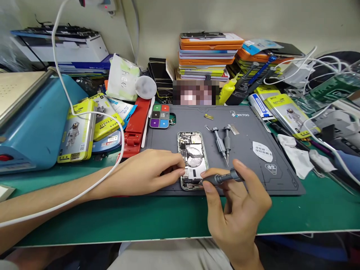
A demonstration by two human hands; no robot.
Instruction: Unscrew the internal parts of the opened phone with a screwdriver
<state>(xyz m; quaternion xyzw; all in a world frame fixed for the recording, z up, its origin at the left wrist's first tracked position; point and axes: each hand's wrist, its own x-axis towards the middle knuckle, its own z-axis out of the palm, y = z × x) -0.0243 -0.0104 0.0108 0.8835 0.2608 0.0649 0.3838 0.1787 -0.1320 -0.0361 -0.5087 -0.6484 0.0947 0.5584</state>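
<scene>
On grey rubber repair mat [253, 123] atop green counter [112, 217], opened silver-framed phone [193, 150] lies flat, cover already off, boards still seated; left hand [146, 172] fingers pinch its lower-left edge, right hand [239, 210] fingers grip slim grey metal screwdriver [222, 177], tip at bottom end.

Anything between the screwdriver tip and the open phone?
Nothing visible. The right hand holds the screwdriver, tip on the phone near its lower right; the left hand steadies its left edge, clear of the tip.
</scene>
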